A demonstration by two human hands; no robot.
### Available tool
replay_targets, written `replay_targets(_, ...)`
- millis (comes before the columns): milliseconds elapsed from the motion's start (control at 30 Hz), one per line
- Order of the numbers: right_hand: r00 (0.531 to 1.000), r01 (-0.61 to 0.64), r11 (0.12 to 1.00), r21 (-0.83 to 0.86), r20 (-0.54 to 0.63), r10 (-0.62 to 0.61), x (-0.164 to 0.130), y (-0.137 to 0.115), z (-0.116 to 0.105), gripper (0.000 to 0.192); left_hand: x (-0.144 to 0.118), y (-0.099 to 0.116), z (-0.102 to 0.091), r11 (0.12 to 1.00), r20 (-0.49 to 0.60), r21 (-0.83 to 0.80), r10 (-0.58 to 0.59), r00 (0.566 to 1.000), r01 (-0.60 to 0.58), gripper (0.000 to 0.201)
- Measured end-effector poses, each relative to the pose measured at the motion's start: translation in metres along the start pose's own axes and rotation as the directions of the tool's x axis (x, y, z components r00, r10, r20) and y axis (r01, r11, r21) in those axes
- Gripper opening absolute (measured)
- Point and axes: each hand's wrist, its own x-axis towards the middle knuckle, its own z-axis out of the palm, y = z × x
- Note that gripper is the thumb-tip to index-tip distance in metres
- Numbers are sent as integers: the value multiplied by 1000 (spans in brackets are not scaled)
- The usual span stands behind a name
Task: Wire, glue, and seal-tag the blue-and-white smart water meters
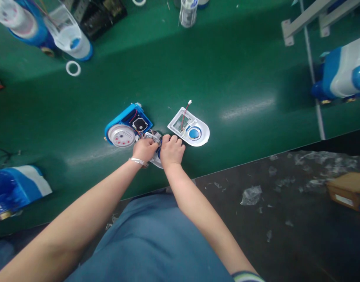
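Both hands together at near edge of green worktop. Left hand closed on small clear cover (mostly hidden under fingers), bracelet at wrist. Right hand curled, fingers pressed on same cover from other side. Blue meter with white dial just left of hands, touching or nearly so. White lid with red wire lies just right, apart from right hand. White ring well away, far left

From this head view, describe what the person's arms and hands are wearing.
Both forearms are bare, with no gloves on either hand. The left hand has a thin silver bangle at its wrist. The right hand wears nothing; a dark striped sleeve cuff shows at the frame's bottom edge.
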Motion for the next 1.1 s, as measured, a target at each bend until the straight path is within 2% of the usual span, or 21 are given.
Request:
replay_targets(167,1000,-30,1000,7,5,30,2,1,-1,28,-3,-1,-11,978,11,-209,4,1000,-2,20)
replay_targets(233,999,-30,999,15,18,29,2,1,-3,27,-5,-1,-14,977,42,-207,59,997,-50,22)
replay_targets(300,999,-33,999,30,42,32,2,1,-6,27,-11,-2,-16,972,39,-179,164,986,-154,22)
replay_targets(333,998,-43,998,37,54,41,1,1,-7,26,-16,-3,-17,960,-3,-182,213,977,-210,21)
replay_targets(400,996,-60,997,52,74,56,0,3,-9,25,-31,-7,-18,933,-181,-211,257,949,-293,26)
replay_targets(467,994,-62,995,73,92,55,-1,7,-12,26,-47,-15,-17,921,-391,-222,215,895,-319,27)
replay_targets(500,994,-56,994,90,101,47,-3,10,-15,29,-55,-21,-16,924,-461,-219,186,868,-314,24)
replay_targets(567,993,-18,990,142,116,1,-6,17,-22,38,-64,-33,-11,937,-508,-189,163,846,-294,17)
replay_targets(633,992,32,977,213,109,-56,-10,24,-31,47,-65,-44,-4,948,-480,-130,196,855,-291,16)
replay_targets(700,993,44,955,292,94,-75,-15,31,-42,48,-60,-52,3,948,-433,-61,257,864,-313,22)
replay_targets(767,990,-15,920,391,132,-40,-21,38,-51,42,-55,-54,10,943,-388,-17,301,871,-333,30)
replay_targets(867,953,-177,841,511,302,17,-30,46,-60,36,-57,-49,19,942,-340,-32,305,889,-335,32)
replay_targets(933,924,-229,831,506,381,22,-35,51,-64,33,-64,-43,25,939,-295,-74,302,906,-337,31)
replay_targets(1033,914,-190,894,405,406,10,-40,56,-70,30,-71,-38,30,929,-253,-108,318,914,-354,28)
replay_targets(1100,909,-162,934,317,417,16,-41,55,-72,31,-68,-38,29,927,-263,-49,348,900,-373,26)
